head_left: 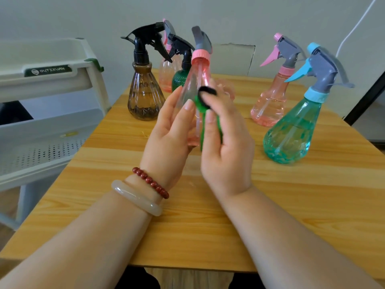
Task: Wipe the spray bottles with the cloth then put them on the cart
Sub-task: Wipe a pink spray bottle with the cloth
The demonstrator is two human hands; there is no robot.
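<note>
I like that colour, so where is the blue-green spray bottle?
In the head view the blue-green spray bottle stands on the table's right side, just in front of a pink bottle.

Can't really make out the green thing (210, 124) tucked under the right hand (225, 147), it's blurry, and the pink bottle (167, 71) at 12 o'clock sits mostly behind the black-topped ones.

Two hands, the left hand (168, 130) and right hand (225, 147), hold a spray bottle (194, 84) above the middle of a table (187, 215). Three bottles (143, 94) stand behind on the left, two bottles (291, 130) on the right. A cart (48, 84) stands left of the table.
</note>
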